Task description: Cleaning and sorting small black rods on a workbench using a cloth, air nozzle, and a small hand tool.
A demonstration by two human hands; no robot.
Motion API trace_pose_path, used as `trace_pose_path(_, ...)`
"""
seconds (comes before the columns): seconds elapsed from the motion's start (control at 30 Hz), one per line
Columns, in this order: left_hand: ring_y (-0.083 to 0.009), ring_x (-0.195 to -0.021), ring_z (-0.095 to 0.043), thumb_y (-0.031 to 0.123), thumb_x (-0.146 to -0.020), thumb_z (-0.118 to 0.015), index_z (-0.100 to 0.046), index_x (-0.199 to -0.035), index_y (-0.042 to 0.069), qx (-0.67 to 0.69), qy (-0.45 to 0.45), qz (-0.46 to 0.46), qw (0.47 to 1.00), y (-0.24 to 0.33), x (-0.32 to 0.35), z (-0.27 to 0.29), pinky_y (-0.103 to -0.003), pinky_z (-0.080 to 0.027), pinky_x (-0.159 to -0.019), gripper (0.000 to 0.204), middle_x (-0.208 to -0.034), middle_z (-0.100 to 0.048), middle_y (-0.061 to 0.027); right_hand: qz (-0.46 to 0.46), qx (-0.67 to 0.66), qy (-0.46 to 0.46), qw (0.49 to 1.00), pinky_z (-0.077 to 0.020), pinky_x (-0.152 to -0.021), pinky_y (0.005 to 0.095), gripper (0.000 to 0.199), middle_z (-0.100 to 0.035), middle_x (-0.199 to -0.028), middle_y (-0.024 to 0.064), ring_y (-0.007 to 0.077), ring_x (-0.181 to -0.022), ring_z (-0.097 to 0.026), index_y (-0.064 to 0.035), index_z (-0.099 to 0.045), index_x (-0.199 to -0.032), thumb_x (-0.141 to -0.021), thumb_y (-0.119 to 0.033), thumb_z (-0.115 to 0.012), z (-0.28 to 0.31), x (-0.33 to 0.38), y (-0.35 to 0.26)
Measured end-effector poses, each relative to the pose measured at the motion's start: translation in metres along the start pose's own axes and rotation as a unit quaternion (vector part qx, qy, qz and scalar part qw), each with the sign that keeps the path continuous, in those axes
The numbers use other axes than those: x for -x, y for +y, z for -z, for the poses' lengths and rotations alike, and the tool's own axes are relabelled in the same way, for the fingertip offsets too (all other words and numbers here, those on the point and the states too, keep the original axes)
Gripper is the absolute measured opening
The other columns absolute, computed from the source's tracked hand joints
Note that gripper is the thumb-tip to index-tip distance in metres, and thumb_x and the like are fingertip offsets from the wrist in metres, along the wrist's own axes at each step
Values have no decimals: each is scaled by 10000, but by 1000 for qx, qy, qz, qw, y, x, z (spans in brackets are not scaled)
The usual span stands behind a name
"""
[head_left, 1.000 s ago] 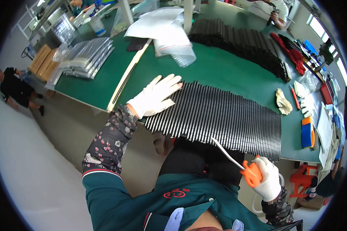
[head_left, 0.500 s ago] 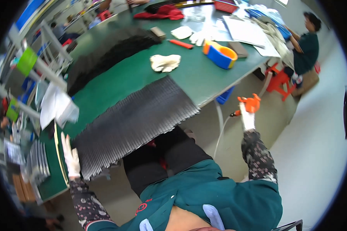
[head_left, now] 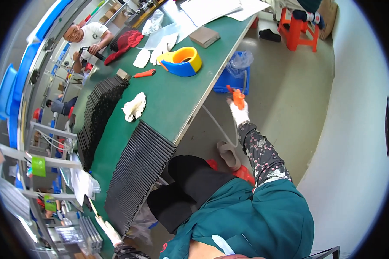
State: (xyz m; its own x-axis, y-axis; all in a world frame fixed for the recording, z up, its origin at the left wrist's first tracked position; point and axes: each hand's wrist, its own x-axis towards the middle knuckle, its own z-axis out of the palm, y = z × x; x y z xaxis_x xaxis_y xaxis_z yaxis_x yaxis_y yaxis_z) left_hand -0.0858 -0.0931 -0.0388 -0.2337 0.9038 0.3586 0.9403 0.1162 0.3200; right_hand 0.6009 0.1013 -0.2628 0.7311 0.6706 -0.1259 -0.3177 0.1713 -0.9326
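In my right hand [head_left: 240,114], white-gloved and held out past the table's right edge, is an orange air gun [head_left: 238,99] with a pale hose. The fingers are closed round it. My left hand [head_left: 109,231], also gloved, lies at the near left with fingers stretched out, beside the near end of a row of black strips [head_left: 138,168]. These strips lie tightly side by side along the table edge. A thin pale stick [head_left: 93,209] lies by the left fingertips; whether they touch it is unclear.
On the green table [head_left: 168,105] are a second black strip pile [head_left: 100,114], a crumpled white cloth [head_left: 134,107], an orange cutter [head_left: 144,74], a blue-yellow tape dispenser [head_left: 181,62] and a brown block [head_left: 204,37]. A blue crate [head_left: 222,81] and red stool [head_left: 294,32] stand on the floor. Someone works across the table.
The view has swung round to the right, so the table now runs more steeply. My right hand, still on the air gun, appears nearer the table edge and the blue crate.
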Motion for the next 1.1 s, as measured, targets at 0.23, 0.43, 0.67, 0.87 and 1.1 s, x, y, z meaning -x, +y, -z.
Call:
trace_pose_path(0.23, -290, -1391, -323, 42, -1011, -386, -259, -1485, -3, -157, -48, 19, 986, 31, 14, 17, -378, -242, -1158, 493, -1509, -321, -194, -101, -118, -67, 986, -487, -700, 279, 194, -685, -898, 25, 127, -776, -626, -55, -656, -1025, -879, -179, -688, -29, 16, 12)
trace_pose_path(0.43, -255, -1402, -285, 76, -1022, -344, -182, -1529, 88, 37, -61, 89, 993, 32, 17, 37, -368, -214, -1154, 533, -1545, -271, -124, -233, -165, -160, 945, -485, -765, 318, 222, -693, -962, 34, 147, -853, -632, -67, -640, -1064, -891, -202, -677, -47, 8, 20)
trace_pose_path(0.67, -309, -1411, -265, 304, -1024, -384, -162, -1541, 172, 24, -74, 130, 988, 79, 36, 43, -486, -268, -1116, 578, -1567, -227, -97, -226, -253, -188, 922, -508, -740, 338, 258, -663, -910, 37, 172, -850, -633, -78, -611, -1075, -886, -229, -700, -73, -12, 28)
trace_pose_path(0.87, -265, -1399, -303, 255, -1042, -379, -212, -1516, 59, 13, -55, 145, 988, 114, 48, 42, -388, -271, -1127, 540, -1523, -327, -132, -254, -143, -197, 936, -503, -745, 331, 337, -658, -911, 14, 153, -823, -624, -109, -611, -1089, -866, -341, -710, -88, -19, 22)
trace_pose_path(1.1, -376, -1177, -515, 159, -925, -590, -558, -1246, 27, -307, 26, -168, 936, 78, 59, 65, -477, -401, -1038, 348, -1242, -573, -211, -237, -166, -256, 922, -439, -569, 291, 360, -604, -794, 13, 137, -656, -545, -93, -609, -1043, -859, -389, -698, -122, -22, 39)
